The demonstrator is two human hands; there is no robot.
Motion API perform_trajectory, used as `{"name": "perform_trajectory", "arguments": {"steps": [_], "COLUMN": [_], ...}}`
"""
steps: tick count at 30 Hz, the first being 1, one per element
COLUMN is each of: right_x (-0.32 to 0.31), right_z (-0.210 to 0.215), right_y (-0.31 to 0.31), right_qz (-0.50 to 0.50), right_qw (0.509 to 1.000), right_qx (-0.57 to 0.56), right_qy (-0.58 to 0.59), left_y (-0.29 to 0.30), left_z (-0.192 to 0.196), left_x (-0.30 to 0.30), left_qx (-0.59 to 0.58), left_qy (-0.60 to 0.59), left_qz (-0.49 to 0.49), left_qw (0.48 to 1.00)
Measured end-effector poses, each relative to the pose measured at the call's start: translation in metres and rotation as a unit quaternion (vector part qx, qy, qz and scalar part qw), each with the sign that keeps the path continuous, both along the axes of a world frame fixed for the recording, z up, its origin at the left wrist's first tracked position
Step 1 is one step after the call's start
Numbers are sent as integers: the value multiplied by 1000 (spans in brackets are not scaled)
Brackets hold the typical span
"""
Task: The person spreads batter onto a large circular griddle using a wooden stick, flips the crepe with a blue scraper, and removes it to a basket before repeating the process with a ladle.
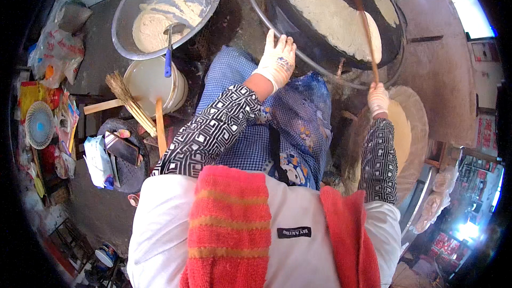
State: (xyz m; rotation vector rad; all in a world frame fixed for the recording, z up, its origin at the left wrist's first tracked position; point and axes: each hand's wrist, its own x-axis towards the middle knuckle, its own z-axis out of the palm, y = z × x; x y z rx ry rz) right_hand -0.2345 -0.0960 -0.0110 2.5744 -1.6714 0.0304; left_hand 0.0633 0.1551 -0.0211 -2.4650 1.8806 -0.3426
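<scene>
My right hand (377, 98), in a pale glove, is closed around the lower end of a long, thin wooden spreader (366, 34). It reaches over a large round black griddle (393, 48), beside an edge of the pale batter (320, 13) that covers much of the plate. A dark bare patch shows on the far right part of the griddle. My left hand (276, 61), also gloved, rests with fingers stretched out at the metal hoop (305, 60) around the griddle's near side. Nothing is visible in it.
Left of the griddle, a metal basin (124, 21) holds batter and a blue-handled ladle (168, 56). Below it stands a white bucket (178, 82) with a straw brush (130, 104) across it. A phone (122, 148) lies on a stool. Finished-looking thin flatbread (399, 128) lies on a round tray at right.
</scene>
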Motion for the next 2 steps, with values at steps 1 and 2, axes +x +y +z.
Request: {"name": "perform_trajectory", "arguments": {"steps": [1, 2], "right_x": [0, -1], "right_z": [3, 6], "right_y": [-11, -19], "right_qz": [-32, -67], "right_qw": [999, 997], "right_qx": [21, 42], "right_qy": [4, 10], "left_y": [3, 2], "left_z": [1, 1], "left_x": [1, 4], "left_qx": [6, 10], "left_qy": [17, 8], "left_qz": [1, 9], "left_qw": [1000, 1000]}}
